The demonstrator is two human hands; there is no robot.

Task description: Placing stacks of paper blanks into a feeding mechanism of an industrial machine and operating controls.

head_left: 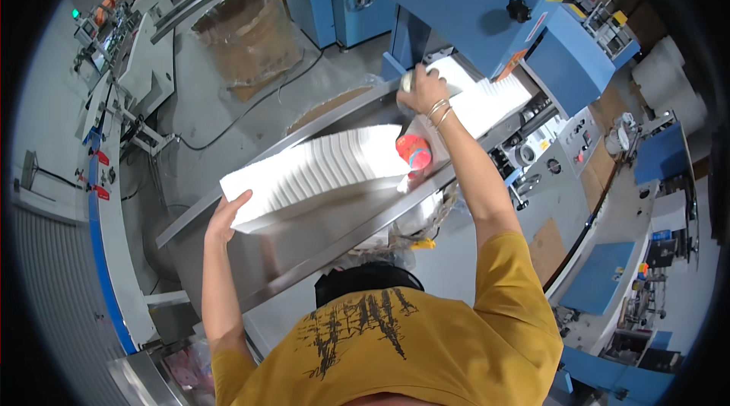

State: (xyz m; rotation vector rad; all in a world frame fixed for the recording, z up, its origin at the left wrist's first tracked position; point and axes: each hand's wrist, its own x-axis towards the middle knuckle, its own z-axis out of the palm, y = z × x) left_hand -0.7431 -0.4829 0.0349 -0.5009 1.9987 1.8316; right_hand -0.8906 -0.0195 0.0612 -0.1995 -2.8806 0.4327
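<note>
A large blue machine (487, 3) filled the top centre and upper right of the frame, with a grey control panel (566, 159) of knobs and buttons below it at right. From its mouth a long steel chute (319, 231) ran diagonally down toward the lower left. At the bottom centre the person's yellow shirt (426, 345) took up much of the frame. In the upper left stood a brown drum lined with clear plastic (247, 37) on the grey floor, and a blue-edged conveyor (103, 239) curved down the left side.

On the chute lay a long row of white folded paper sheets (319, 170), packed edge to edge and stretching from the middle left of the frame up toward the centre. A second white stack (487, 98) sat higher up at the machine's mouth, apart from the first.

The left hand (224, 216), at middle left, was pressed flat and open against the lower end of the row, fingers spread, not closed around anything. The right hand (424, 90), at upper centre with thin bangles on the wrist, rested on the near end of the upper stack; whether its fingers were curled around anything could not be told. Just below the right forearm, a small red cup-shaped container (413, 151) stood beside the upper end of the row.
</note>
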